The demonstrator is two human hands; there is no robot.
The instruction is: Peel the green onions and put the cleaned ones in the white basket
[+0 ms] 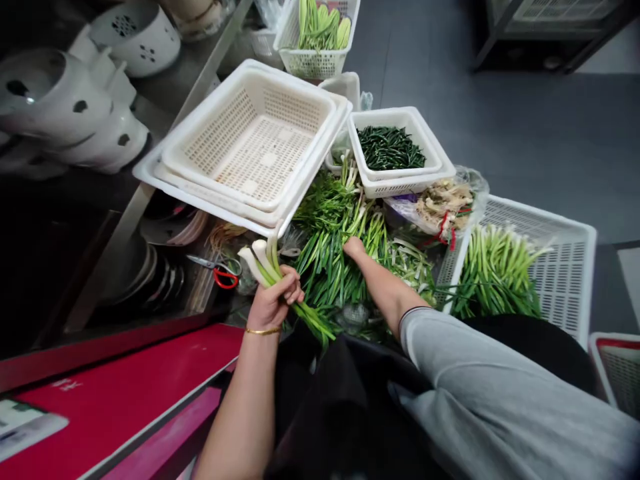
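My left hand (278, 295) is closed around a few green onions (263, 261), their white ends pointing up and their green leaves hanging below the fist. A gold bracelet circles that wrist. My right hand (354, 248) reaches into a large heap of green onions (325, 263); its fingers are hidden from view, so its grip does not show. Trimmed scraps of leaves (411, 267) lie to the right of the heap. Red-handled scissors (223, 272) rest to the left of my left hand.
Stacked white baskets (250, 160) stand behind the heap. A white basket (406, 175) holds dark green chilies. At right, a larger basket (567, 267) contains cleaned green onions (495, 267). A plastic bag (477, 187) of roots sits between. Shelves with white pots (65, 100) line the left.
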